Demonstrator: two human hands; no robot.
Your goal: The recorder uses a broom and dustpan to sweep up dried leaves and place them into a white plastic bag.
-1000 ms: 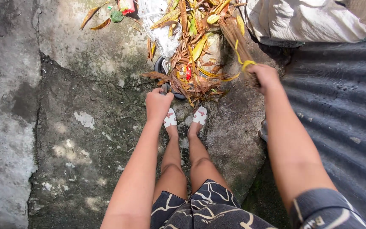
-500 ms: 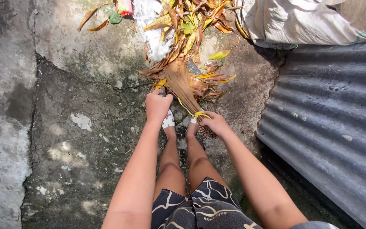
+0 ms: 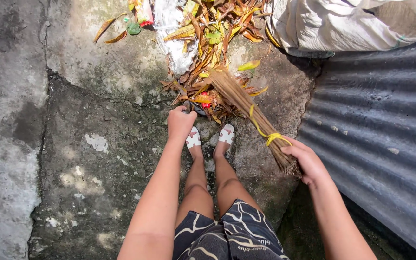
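Observation:
My right hand (image 3: 305,161) grips the butt end of a stick broom (image 3: 251,113) tied with a yellow band; its brown bristle tips rest on a pile of dry leaves (image 3: 208,58). My left hand (image 3: 180,123) is closed around the dark handle of a dustpan (image 3: 194,106), which lies mostly buried under the leaves just ahead of my feet. Bits of clear plastic wrap (image 3: 172,33) and small red scraps are mixed into the pile. My two feet in white sandals (image 3: 210,137) stand right behind the pan.
Cracked, stained concrete ground (image 3: 87,144) stretches to the left. A grey corrugated metal sheet (image 3: 381,125) slopes along the right side. A large white sack (image 3: 357,21) sits at the top right, next to the leaf pile.
My right hand has pulled the broom back to the right, from in front of my feet toward the metal sheet. The left hand stays on the dustpan handle.

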